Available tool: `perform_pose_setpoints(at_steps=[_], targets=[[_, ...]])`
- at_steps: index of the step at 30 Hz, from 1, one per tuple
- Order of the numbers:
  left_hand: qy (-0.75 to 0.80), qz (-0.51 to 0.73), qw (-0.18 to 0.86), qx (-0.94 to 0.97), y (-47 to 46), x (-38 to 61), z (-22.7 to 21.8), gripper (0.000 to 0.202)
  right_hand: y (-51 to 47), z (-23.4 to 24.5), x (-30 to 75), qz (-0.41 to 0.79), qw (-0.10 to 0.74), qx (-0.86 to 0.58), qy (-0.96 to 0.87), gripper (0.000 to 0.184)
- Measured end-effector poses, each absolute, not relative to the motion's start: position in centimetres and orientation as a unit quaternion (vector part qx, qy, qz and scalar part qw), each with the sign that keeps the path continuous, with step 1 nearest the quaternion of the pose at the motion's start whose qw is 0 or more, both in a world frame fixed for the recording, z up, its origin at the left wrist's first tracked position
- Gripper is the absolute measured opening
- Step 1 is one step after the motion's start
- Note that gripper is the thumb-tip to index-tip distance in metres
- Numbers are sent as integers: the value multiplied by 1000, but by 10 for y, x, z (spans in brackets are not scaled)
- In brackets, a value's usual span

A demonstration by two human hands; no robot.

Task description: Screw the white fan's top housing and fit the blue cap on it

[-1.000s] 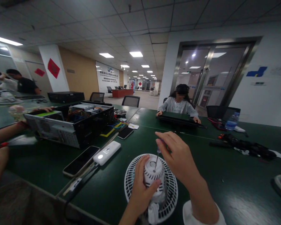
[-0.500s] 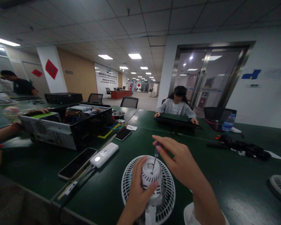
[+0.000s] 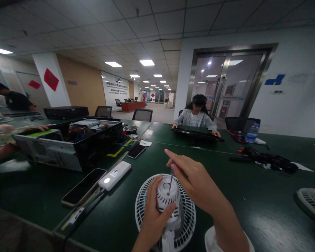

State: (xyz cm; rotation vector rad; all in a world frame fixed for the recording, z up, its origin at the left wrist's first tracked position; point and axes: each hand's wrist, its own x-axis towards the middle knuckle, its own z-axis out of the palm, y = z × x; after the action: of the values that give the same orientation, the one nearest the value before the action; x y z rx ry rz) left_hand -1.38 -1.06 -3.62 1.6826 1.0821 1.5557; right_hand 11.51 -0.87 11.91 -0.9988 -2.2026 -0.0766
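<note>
A small white fan (image 3: 145,199) lies grille-down on the dark green table (image 3: 252,210) right in front of me, its motor housing (image 3: 166,194) facing up. My left hand (image 3: 153,218) wraps around that housing from the left. My right hand (image 3: 193,180) pinches a thin screwdriver (image 3: 170,182) by its handle, fingers closed. The screwdriver's tip stands in the top of the housing.
A white power bank (image 3: 114,175) and two phones (image 3: 83,187) lie to the left. An open computer case (image 3: 73,143) stands beyond them, with another person's arm beside it. A person sits across the table at a flat black device (image 3: 196,134). Another fan grille (image 3: 311,203) lies at the right edge.
The view has drifted slightly, so everything sits a little further left and lower. My hands keep their hold on the housing and the screwdriver.
</note>
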Motion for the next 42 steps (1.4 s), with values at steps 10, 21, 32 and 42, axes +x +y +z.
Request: perform_pose_setpoints(at_steps=[10, 21, 32, 42], targets=[[404, 606, 301, 616, -11, -11, -37, 57, -5, 117, 108, -64, 371, -396, -838, 35], [406, 596, 304, 622, -13, -14, -33, 58, -3, 117, 111, -70, 385, -413, -822, 27], [407, 595, 307, 622, -11, -13, -36, 59, 1, 114, 110, -81, 382, -423, -818, 32], [400, 601, 312, 618, -13, -13, -32, 58, -1, 114, 109, -106, 381, -422, -816, 29]])
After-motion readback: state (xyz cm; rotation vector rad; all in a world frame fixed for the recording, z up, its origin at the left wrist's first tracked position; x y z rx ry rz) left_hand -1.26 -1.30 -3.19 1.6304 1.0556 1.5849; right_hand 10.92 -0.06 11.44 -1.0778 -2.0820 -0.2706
